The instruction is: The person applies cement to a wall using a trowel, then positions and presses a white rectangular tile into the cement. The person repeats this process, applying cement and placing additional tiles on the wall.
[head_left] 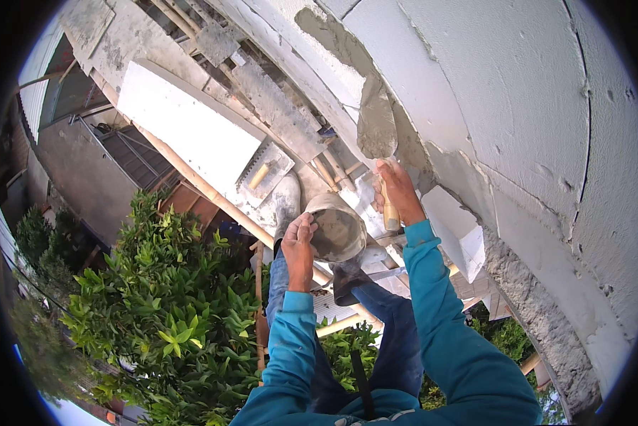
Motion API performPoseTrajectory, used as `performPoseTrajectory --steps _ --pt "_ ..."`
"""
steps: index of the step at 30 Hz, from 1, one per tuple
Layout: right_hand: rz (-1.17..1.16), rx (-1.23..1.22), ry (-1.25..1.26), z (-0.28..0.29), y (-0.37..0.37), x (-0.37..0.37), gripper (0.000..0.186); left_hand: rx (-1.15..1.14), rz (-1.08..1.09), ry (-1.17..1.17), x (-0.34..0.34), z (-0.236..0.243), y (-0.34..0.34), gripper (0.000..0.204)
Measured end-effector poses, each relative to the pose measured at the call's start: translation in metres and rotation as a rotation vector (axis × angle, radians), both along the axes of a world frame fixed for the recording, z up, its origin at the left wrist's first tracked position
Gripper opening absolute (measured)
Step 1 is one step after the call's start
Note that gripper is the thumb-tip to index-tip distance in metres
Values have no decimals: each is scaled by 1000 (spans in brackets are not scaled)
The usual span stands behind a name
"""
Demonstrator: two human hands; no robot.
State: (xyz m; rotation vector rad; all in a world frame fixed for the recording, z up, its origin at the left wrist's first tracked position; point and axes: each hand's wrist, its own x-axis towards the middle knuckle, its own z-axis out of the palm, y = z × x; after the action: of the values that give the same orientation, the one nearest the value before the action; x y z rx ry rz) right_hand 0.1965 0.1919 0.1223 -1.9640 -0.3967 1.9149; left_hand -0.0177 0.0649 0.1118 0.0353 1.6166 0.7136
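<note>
My left hand (301, 245) grips the rim of a round grey bucket (361, 238) smeared with mortar. Wet grey mortar (333, 234) lies inside it. In my right hand (398, 190) is a trowel (392, 217), held by its wooden handle. Its blade, loaded with mortar, lies at the top edge of the light block wall (517, 128). A band of wet mortar (336, 42) runs along that edge beyond the blade. The bucket hangs above my boots, just left of the trowel.
A large white block (184, 121) rests on the scaffold boards. Beside it lies a notched trowel (260, 175) with a yellow handle. Bamboo poles (205, 188) edge the narrow platform, with a drop beyond. A leafy tree (170, 284) rises on the left. A white block piece (454, 224) leans by the wall.
</note>
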Motion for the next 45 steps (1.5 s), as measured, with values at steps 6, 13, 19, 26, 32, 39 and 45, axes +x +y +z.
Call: performPoseTrajectory --steps 6,13,19,26,32,39,45 --pt "53 129 -7 -56 8 -22 44 -5 -48 9 4 1 -12 37" --pt "239 118 -194 -35 -59 -24 67 18 -49 -13 9 3 -1 36" --pt "294 785 -846 -81 -29 -54 39 20 -117 0 10 1 -10 38" --pt "186 386 -1046 -157 -45 -100 33 38 -131 9 8 6 -6 39" --pt "144 480 -972 -125 -95 -104 31 63 -61 43 8 9 1 37" --pt "-62 674 -811 -134 12 -172 36 93 190 283 -5 3 -2 36" --pt "-35 673 -616 -128 77 -205 32 99 224 164 -6 6 0 38"
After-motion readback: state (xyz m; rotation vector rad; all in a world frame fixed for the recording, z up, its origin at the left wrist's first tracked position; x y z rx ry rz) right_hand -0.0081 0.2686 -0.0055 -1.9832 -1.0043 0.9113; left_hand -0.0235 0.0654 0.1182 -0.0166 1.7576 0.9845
